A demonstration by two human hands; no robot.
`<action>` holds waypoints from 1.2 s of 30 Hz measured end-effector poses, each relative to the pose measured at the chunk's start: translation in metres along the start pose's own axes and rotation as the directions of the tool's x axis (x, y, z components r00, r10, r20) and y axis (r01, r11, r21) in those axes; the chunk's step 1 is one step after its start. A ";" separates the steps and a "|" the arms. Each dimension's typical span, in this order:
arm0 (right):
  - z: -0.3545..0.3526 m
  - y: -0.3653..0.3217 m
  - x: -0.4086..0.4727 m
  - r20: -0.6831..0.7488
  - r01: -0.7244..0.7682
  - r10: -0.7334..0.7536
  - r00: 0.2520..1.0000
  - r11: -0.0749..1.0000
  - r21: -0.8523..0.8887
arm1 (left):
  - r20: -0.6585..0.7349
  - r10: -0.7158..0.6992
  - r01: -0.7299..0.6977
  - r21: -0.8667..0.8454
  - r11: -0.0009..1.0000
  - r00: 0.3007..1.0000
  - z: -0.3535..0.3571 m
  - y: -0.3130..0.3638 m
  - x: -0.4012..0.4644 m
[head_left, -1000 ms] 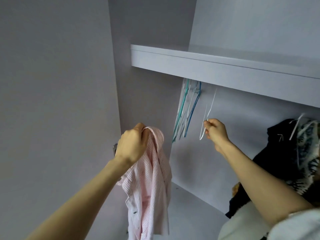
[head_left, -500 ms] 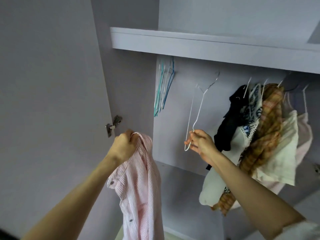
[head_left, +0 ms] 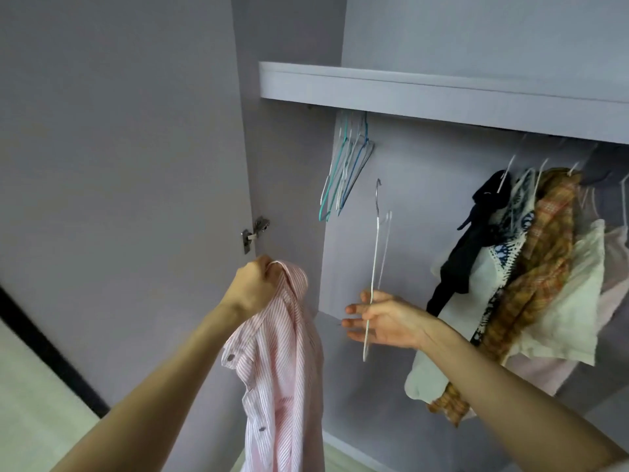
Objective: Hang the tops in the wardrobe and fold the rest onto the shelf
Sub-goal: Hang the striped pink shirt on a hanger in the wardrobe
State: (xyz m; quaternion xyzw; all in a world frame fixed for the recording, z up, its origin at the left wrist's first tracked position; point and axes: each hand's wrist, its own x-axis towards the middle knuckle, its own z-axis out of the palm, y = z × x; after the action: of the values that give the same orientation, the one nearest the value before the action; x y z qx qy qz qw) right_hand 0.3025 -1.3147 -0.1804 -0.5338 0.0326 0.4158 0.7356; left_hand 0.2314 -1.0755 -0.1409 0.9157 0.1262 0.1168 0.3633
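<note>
My left hand (head_left: 253,289) grips the collar of a pink-and-white striped shirt (head_left: 284,376), which hangs down from it in front of the open wardrobe. My right hand (head_left: 381,321) holds a white wire hanger (head_left: 374,264) by its lower bar, thumb over the wire; the hanger stands upright with its hook free of the rail. The two hands are level, a short gap apart. A bunch of spare blue and white hangers (head_left: 343,168) hangs at the left end under the shelf (head_left: 425,90).
Several tops (head_left: 531,267) hang on hangers at the right: black, patterned white, orange plaid, cream, pale pink. The open wardrobe door (head_left: 119,165) with its hinge (head_left: 253,231) stands at the left. The wardrobe's lower ledge (head_left: 332,323) runs behind my hands.
My right hand has lifted the white hanger off the rail and brought it down toward the shirt. The view has shifted, showing more of the hanging clothes. My left hand still holds the shirt collar.
</note>
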 end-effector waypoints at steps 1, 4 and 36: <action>0.003 0.000 0.001 -0.010 0.017 -0.018 1.000 0.996 -0.087 | -0.007 -0.005 0.005 0.004 1.000 1.000 -0.001 0.000 -0.001; 0.012 -0.011 0.003 -0.186 0.116 -0.187 0.965 0.934 -0.338 | -0.033 0.000 0.000 0.019 1.000 0.999 -0.005 0.003 -0.003; 0.026 -0.052 -0.022 0.079 0.334 -0.625 0.777 0.303 -0.893 | -0.089 0.208 -0.088 0.696 0.712 0.974 -0.053 0.001 -0.015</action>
State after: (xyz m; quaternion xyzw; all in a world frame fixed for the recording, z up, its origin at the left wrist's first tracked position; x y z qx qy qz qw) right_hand 0.3114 -1.3108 -0.1187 -0.8666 -0.2412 0.0485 0.4342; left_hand 0.2014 -1.0470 -0.1046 0.9794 0.1154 0.1638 -0.0240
